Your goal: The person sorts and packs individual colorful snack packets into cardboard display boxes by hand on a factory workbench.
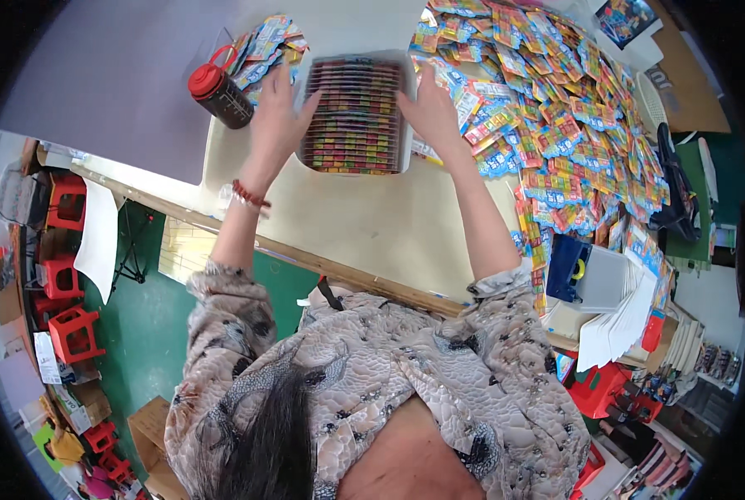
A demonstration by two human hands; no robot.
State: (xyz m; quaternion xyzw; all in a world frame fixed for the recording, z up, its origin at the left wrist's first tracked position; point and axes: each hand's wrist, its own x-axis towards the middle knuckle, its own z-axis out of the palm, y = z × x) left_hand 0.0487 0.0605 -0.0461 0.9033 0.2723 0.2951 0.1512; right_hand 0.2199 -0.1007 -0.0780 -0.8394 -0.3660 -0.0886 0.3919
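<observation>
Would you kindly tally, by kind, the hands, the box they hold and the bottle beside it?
Hands: 2, the left hand and the right hand
White box of packets: 1
Dark bottle with a red cap: 1
Total: 4

One white tray (407, 125) of stacked colourful packets; one red-capped dark bottle (220, 94); four red plastic stools (66, 200) at left; one stack of white cards (618, 321); loose colourful packets (555, 117), too many to count.
</observation>
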